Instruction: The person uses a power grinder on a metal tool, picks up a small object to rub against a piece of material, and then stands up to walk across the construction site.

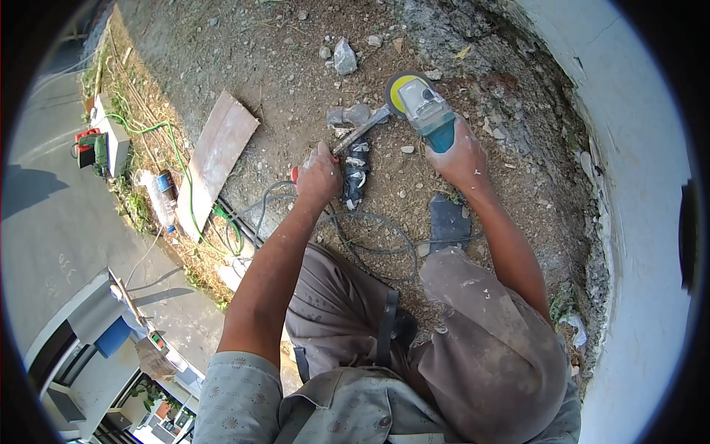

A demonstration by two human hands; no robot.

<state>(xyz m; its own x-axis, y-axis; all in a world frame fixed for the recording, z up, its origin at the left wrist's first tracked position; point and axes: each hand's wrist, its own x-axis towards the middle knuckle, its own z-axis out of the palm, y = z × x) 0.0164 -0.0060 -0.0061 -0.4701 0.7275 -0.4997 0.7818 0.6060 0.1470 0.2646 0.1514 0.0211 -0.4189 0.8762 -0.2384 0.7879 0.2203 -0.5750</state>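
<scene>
In the head view, the right hand (460,154) is wrapped around the teal body of an angle grinder (429,112) above the stony ground (288,81), while the left hand (321,177) grasps a metal-shafted tool (361,134) whose far end lies beside the yellow disc (400,89), touching or not I cannot tell. The grinder looks rigid and fairly heavy toward its metal head, best held on the body behind it; the shaft looks stiff, perhaps slippery with dust, best held away from the disc.
</scene>
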